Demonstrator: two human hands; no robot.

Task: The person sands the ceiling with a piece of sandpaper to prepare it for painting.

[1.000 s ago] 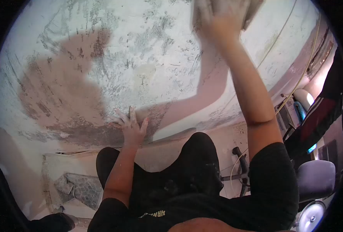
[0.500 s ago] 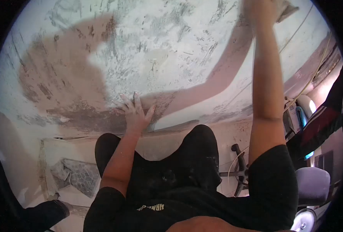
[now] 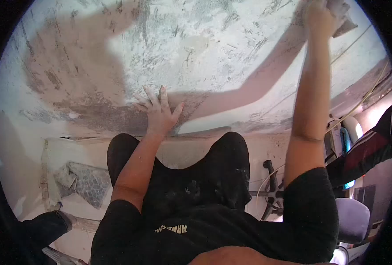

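Note:
A rough, patchy white wall (image 3: 204, 53) with grey and brown smears rises in front of me. My left hand (image 3: 160, 112) is spread flat against its lower part, dusty at the fingers and holding nothing. At the upper right, my right hand (image 3: 319, 20) is stretched far out along the wall, its fingers closed around a flat grey-brown piece that looks like sandpaper (image 3: 347, 27). Part of that piece is hidden by the hand, and the edge of the view cuts close to it. My arm casts a shadow across the wall.
A stone-patterned cloth (image 3: 92, 183) lies at lower left, near a person's dark trouser leg (image 3: 50, 229). On the right are a wheeled chair base (image 3: 273, 192), a purple-grey seat (image 3: 352, 221), a thin cable (image 3: 359, 106) and another person's dark red and black clothing (image 3: 368, 148).
My right hand has moved outward to the right along the wall with the flat piece. The whole view has shifted slightly; my left hand stays spread on the wall.

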